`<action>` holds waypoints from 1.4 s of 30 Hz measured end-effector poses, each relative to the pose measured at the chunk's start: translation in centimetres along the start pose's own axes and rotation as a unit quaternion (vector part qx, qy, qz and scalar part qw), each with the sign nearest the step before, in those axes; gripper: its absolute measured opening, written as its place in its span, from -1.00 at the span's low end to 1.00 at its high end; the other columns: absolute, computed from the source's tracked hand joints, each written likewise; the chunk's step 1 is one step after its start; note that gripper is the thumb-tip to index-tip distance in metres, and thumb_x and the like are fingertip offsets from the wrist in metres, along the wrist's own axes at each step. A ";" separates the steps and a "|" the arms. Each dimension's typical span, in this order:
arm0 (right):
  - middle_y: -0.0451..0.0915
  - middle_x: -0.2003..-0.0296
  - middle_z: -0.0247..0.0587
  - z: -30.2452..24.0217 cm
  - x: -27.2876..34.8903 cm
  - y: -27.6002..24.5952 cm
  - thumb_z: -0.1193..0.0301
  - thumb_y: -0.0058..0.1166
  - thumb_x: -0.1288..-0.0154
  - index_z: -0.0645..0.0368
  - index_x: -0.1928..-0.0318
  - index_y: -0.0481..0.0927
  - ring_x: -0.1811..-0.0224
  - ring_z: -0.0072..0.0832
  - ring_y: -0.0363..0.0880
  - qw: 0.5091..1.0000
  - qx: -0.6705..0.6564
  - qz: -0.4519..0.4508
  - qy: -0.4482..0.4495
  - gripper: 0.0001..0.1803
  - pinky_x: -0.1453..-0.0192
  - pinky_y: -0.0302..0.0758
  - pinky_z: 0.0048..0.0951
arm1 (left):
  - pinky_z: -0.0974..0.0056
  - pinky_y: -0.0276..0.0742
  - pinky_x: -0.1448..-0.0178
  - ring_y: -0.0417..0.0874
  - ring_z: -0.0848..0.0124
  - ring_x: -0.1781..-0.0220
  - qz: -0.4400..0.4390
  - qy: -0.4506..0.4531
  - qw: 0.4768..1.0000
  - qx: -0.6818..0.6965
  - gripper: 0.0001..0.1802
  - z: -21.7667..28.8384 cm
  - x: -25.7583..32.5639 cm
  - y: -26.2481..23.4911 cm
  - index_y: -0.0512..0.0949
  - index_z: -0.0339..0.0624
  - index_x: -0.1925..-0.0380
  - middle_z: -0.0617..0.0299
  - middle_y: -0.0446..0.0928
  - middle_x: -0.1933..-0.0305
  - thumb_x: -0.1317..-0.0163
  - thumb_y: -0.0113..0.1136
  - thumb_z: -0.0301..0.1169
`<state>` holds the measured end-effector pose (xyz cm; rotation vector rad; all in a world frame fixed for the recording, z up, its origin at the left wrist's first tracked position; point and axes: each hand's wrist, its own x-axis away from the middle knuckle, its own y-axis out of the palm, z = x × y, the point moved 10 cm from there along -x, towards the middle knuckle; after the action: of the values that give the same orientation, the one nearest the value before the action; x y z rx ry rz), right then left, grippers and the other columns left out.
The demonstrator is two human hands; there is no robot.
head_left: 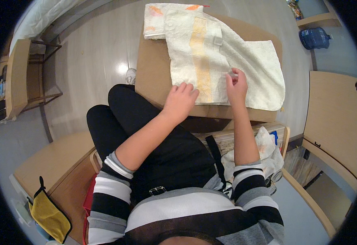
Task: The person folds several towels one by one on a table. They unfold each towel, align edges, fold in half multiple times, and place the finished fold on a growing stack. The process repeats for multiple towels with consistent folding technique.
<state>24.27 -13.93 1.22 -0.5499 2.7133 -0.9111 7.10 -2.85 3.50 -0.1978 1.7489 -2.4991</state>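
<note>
A cream-white towel (260,61) with a pale yellow stripe lies spread over a brown box-like surface, partly folded along its middle. Orange patterning shows on the towel part at the far left corner. A small grey tag (218,40) is on its upper face. My left hand (181,101) rests at the towel's near left edge, fingers slightly bent and lying on the cloth. Further right, my right hand (237,85) is closed, thumb and forefinger curled together at the fold of the towel; the exact bit of cloth between them is hard to see.
Beneath the towel is the brown box-like surface (152,65), right before my knees. Beside my right arm lies a crumpled stained cloth (270,151). A yellow cloth (51,216) with black edging hangs at lower left. A blue water jug (314,38) stands far right.
</note>
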 end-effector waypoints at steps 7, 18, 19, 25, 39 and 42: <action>0.50 0.10 -0.07 -2.7 8.2 -2.8 0.54 0.20 -0.07 0.17 0.06 0.53 0.16 -0.21 0.53 0.985 0.078 -0.010 -0.151 -0.65 0.07 0.48 -0.25 | -0.01 0.50 -0.03 0.54 -0.02 -0.05 -0.134 -0.290 0.941 0.115 -0.40 -7.0 4.1 0.8 0.35 -0.13 0.02 -0.01 0.49 0.02 -0.01 0.44 -0.21; 0.54 0.17 -0.22 -5.9 9.6 -0.1 0.60 0.16 0.12 0.14 0.12 0.57 0.16 -0.22 0.48 0.925 0.241 -0.018 -0.293 -0.58 0.13 0.39 -0.21 | -0.04 0.56 0.11 0.63 -0.07 0.21 -0.032 -0.174 0.970 0.169 -0.72 -4.9 2.4 0.0 0.53 -0.06 0.15 -0.01 0.57 0.27 -0.09 0.23 -0.40; 0.53 0.19 -0.23 -6.1 9.4 0.0 0.57 0.18 0.11 0.13 0.15 0.56 0.17 -0.24 0.48 0.925 0.234 -0.036 -0.298 -0.61 0.13 0.38 -0.22 | -0.03 0.57 0.13 0.63 -0.04 0.24 -0.038 -0.173 0.973 0.150 -0.74 -4.9 2.9 -0.4 0.56 -0.05 0.18 0.01 0.57 0.29 -0.07 0.22 -0.40; 0.53 0.28 -0.23 -8.2 11.8 2.0 0.52 0.22 0.09 0.13 0.26 0.56 0.21 -0.26 0.48 0.918 0.132 -0.190 -0.321 -0.71 0.13 0.40 -0.25 | 0.06 0.59 0.15 0.66 0.12 0.28 -0.077 -0.163 0.984 0.007 -0.78 -5.7 6.6 -3.0 0.66 0.03 0.28 0.13 0.57 0.34 -0.01 0.22 -0.38; 0.61 0.26 -0.08 -8.5 -0.7 2.7 0.47 0.16 -0.16 0.21 0.20 0.61 0.31 -0.21 0.61 0.987 0.028 -0.042 -0.151 -0.82 0.22 0.54 -0.28 | 0.21 0.54 -0.10 0.60 0.23 -0.05 0.178 -0.311 0.883 0.302 -0.46 -17.4 1.5 -3.4 0.42 -0.32 -0.16 -0.05 0.56 -0.06 -0.24 0.27 -0.27; 0.62 0.24 -0.07 -6.5 -6.4 3.9 0.47 0.16 -0.17 0.25 0.10 0.60 0.33 -0.28 0.63 0.996 0.014 0.042 -0.079 -0.73 0.22 0.54 -0.30 | 0.19 0.50 -0.14 0.57 0.20 -0.07 0.234 -0.302 0.863 0.330 -0.49 -18.0 -0.6 -4.3 0.42 -0.32 -0.15 -0.02 0.53 -0.08 -0.25 0.25 -0.31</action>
<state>26.87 -4.93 4.48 -0.4777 2.5577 -0.8448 4.98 15.42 1.45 -0.3878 0.5673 -2.1644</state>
